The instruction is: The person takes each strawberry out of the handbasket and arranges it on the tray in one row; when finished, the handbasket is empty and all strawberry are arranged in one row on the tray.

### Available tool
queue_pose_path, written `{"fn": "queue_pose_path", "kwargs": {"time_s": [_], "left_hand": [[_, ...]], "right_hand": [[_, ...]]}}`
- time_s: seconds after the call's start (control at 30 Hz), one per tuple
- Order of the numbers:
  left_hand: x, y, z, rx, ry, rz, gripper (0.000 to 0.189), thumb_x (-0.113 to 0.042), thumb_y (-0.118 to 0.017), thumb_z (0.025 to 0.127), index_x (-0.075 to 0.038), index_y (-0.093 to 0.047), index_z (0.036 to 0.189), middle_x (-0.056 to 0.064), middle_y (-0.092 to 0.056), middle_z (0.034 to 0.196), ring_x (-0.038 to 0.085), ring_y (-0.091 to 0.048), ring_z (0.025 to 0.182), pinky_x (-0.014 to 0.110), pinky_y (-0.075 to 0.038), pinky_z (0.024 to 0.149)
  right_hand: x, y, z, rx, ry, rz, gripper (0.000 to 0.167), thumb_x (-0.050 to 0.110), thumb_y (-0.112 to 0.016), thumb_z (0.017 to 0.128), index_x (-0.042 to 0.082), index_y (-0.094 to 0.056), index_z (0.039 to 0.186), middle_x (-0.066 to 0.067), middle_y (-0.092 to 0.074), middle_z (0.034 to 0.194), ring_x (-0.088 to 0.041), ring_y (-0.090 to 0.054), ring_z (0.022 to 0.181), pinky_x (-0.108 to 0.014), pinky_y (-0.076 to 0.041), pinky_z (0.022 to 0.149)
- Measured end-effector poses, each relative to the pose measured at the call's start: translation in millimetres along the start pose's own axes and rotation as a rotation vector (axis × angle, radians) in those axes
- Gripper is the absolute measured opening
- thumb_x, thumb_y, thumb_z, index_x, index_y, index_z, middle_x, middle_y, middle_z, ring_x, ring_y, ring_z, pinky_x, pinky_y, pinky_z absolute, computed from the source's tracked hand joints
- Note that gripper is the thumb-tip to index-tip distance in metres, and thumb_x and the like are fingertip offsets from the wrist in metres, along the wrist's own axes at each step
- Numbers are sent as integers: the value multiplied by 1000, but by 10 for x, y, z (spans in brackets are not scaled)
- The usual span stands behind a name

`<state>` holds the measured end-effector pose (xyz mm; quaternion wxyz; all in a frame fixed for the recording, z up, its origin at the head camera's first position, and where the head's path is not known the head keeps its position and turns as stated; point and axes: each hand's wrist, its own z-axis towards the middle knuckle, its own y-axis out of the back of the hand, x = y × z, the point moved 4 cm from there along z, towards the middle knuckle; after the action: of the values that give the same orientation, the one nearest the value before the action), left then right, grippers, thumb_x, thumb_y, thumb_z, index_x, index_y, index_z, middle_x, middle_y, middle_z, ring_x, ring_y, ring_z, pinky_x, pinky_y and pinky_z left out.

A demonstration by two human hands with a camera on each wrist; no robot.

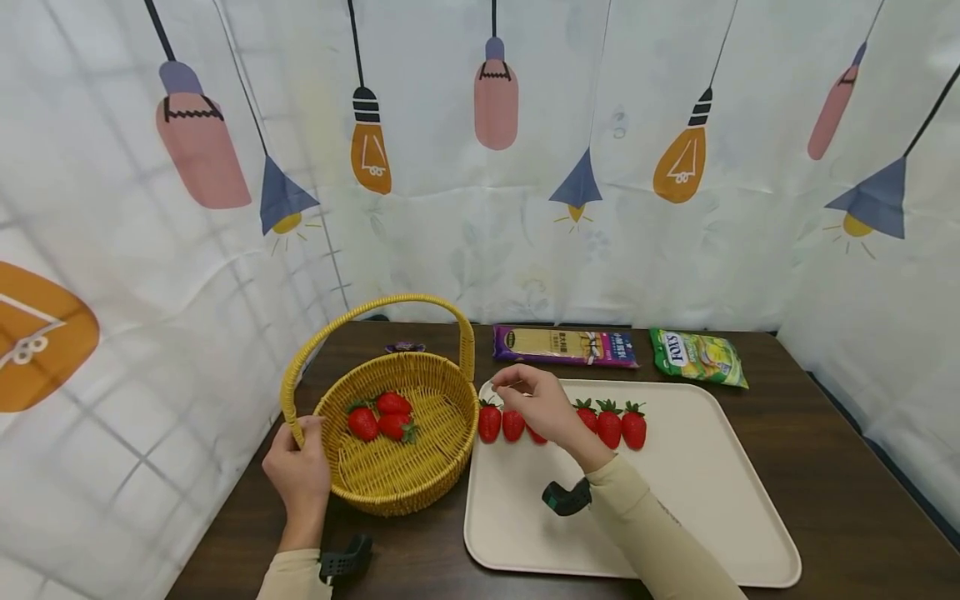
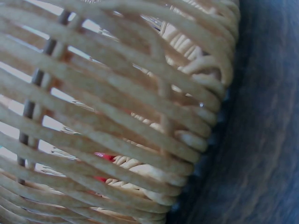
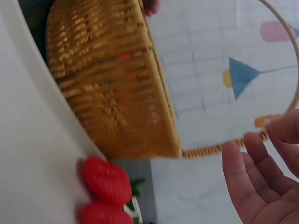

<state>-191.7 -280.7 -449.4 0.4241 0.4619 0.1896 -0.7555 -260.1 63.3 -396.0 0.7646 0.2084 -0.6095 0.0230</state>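
A yellow woven basket [image 1: 401, 504] stands on the left of the table with three strawberries [image 1: 363, 423] inside. My left hand [image 1: 302, 475] grips the lower left end of its tall handle [image 1: 442, 304]. In the left wrist view the basket's weave [image 2: 117, 93] fills most of the picture, and that hand is out of sight. Over a row of strawberries [image 1: 609, 427] on the cream tray [image 1: 517, 517], my right hand [image 1: 543, 408] hovers just right of the basket, hiding part of the row. In the right wrist view its fingers [image 3: 233, 163] are loosely bent around nothing.
Behind the tray lie a purple pasta packet [image 1: 566, 346] and a green candy bag [image 1: 699, 358]. A small dark purple item [image 1: 405, 347] sits behind the basket. The dark wooden table [image 1: 810, 467] ends at a patterned curtain [image 1: 465, 225] at the back and sides.
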Motion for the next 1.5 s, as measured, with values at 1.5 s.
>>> {"fn": "queue_pose_path", "kwargs": {"time_s": [1.5], "left_hand": [[2, -9, 0, 2, 32, -2, 27, -21, -58, 98, -2, -74, 86, -5, -64, 72, 7, -37, 46, 21, -31, 50]], "right_hand": [[-218, -1393, 718, 181, -322, 47, 35, 18, -70, 88, 9, -67, 123, -1, -66, 108, -11, -55, 75, -32, -48, 74]]}}
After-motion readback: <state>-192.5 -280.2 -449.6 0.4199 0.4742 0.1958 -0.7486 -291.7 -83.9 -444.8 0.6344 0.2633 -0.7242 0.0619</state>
